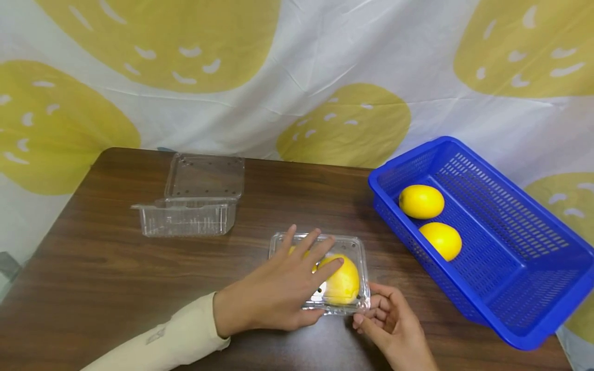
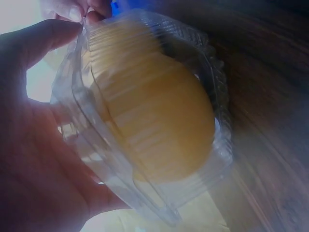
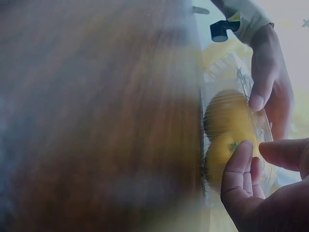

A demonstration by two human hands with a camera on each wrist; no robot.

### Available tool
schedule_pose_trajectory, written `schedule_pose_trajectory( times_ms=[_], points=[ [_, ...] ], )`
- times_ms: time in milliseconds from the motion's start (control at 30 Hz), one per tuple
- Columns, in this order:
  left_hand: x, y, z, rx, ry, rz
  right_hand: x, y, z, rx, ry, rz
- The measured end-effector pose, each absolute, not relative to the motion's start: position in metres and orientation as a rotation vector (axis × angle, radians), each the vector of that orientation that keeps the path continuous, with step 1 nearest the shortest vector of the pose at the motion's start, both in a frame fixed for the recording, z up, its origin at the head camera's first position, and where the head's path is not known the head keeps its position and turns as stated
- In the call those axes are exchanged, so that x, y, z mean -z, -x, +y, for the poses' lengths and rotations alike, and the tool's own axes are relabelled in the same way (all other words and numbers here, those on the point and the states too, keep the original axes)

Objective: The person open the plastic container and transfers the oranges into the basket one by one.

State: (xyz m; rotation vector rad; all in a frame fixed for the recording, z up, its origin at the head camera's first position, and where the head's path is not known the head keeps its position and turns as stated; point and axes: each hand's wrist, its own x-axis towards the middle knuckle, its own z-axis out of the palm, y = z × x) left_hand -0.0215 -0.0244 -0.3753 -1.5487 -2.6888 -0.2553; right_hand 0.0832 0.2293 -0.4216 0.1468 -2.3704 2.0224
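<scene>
A clear plastic clamshell box [image 1: 359,247] with yellow lemons [image 1: 343,281] inside sits on the table, its lid down. My left hand [image 1: 283,288] lies across the lid with fingers spread and straight. At the box's near right corner, my right hand [image 1: 394,324] has its fingers curled and pinches the rim between thumb and fingertips. The left wrist view shows two lemons [image 2: 159,116] through the ribbed wall. In the right wrist view, the thumb and fingertips [image 3: 245,147] meet at the lid's edge, beside a lemon with a green stem end.
A blue perforated basket [image 1: 492,330] stands at the right, holding two lemons [image 1: 422,202] near its left wall. Another clear clamshell box [image 1: 187,219] stands at the back left with its lid raised behind it. A lemon-print cloth [image 1: 343,123] hangs behind the brown table [image 1: 106,268].
</scene>
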Motion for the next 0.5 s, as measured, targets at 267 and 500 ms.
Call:
schedule_pose_trajectory(
  times_ms=[267, 500],
  points=[
    [0.375, 0.021, -0.014, 0.214, 1.557, -2.69, 0.424, -0.084, 0.23, -2.043, -0.201, -2.34],
    [0.376, 0.021, -0.005, 0.16, 1.543, -2.664, 0.425, -0.084, 0.232, -2.068, -0.272, -2.317]
  ],
)
